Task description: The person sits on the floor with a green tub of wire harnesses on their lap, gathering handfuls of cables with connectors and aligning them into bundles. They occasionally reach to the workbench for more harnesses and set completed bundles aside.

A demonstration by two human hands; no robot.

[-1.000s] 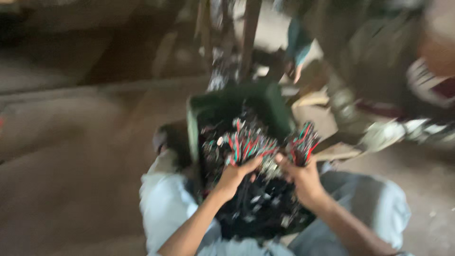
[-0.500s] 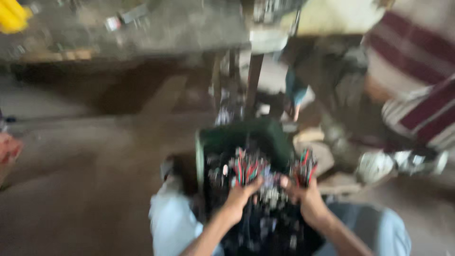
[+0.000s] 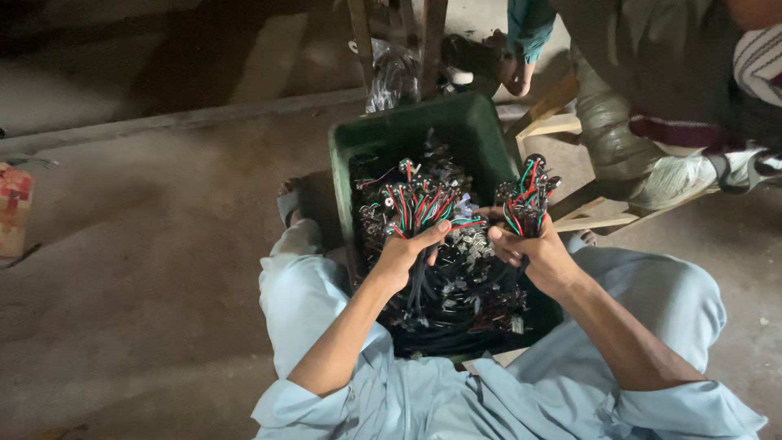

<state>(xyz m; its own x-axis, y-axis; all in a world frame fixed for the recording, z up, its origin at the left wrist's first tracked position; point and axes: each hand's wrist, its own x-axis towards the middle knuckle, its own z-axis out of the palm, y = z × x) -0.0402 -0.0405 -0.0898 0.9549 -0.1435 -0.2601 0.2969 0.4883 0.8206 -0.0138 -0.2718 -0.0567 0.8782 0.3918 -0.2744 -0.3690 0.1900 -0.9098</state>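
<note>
Concrete floor (image 3: 147, 269) carries a green crate (image 3: 456, 130) set between your knees and filled with black cable harnesses (image 3: 456, 301). Your left hand (image 3: 403, 257) is closed around a bundle of red, green and black wires (image 3: 419, 208) above the crate. Your right hand (image 3: 533, 253) grips a second wire bundle (image 3: 528, 195) at the crate's right edge. Another person (image 3: 652, 98) crouches just beyond.
</note>
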